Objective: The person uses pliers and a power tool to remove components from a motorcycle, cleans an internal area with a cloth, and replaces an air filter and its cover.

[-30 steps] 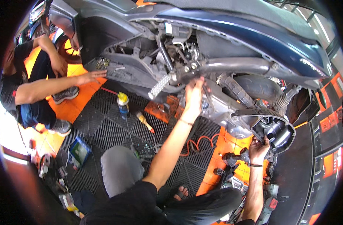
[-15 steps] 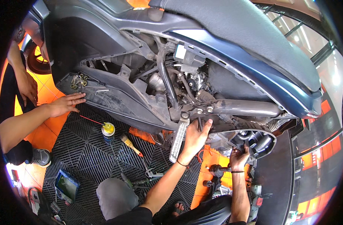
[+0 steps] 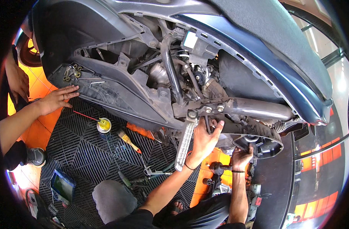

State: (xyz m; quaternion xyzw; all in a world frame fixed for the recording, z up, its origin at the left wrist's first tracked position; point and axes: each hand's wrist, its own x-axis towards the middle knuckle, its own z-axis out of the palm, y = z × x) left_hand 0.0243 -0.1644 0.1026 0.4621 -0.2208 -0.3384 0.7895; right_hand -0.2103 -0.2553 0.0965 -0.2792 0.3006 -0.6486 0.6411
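My left hand [image 3: 205, 140] is closed around a slim black tube-like piece [image 3: 207, 125] below the frame tube of a partly stripped scooter [image 3: 258, 65]. Its thumb points up, and the fingertips are partly hidden behind a ridged metal footrest [image 3: 185, 143]. To its right, my right hand [image 3: 242, 157] grips the near rim of an open black housing [image 3: 271, 147], with fingers reaching into its opening. The inside of the housing is partly hidden. Another person's hand [image 3: 65, 95], wearing a ring, rests on the edge of the black footboard [image 3: 117, 97].
Small bolts [image 3: 72, 73] and hex keys lie on the footboard. Below are a spray can [image 3: 104, 126] with a red straw, a brush [image 3: 128, 142], an air gun [image 3: 153, 172], a blue-framed tray [image 3: 62, 186], a power tool [image 3: 218, 168] and a grey rounded thing [image 3: 114, 200].
The view has shifted slightly, moving the scooter upward. The black housing has tilted, showing less of its inside, and my right hand's fingers reach further in. My left hand keeps its hold.
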